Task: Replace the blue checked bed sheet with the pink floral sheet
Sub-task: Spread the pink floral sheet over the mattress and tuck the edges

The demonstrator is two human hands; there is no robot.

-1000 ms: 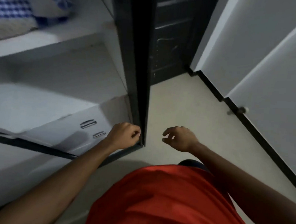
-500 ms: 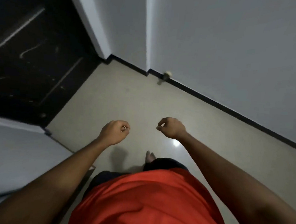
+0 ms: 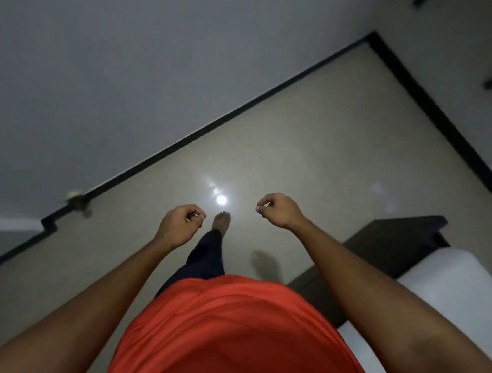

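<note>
Item 1, left hand (image 3: 179,225), centre-left of frame: fingers loosely curled, nothing in it.
Item 2, right hand (image 3: 278,210), centre-right: curled loose in the same way and empty. I read both hands as carried forward for balance in a walking step, with one bare foot (image 3: 221,221) ahead on the floor (image 3: 315,133).
Item 3, bed (image 3: 450,288), lower right: a white, uncovered-looking surface on a dark frame (image 3: 395,240).
Item 4, sheets: neither the blue checked sheet nor the pink floral sheet shows anywhere in my view. I judge the pink one is not yet at the bed.
</note>
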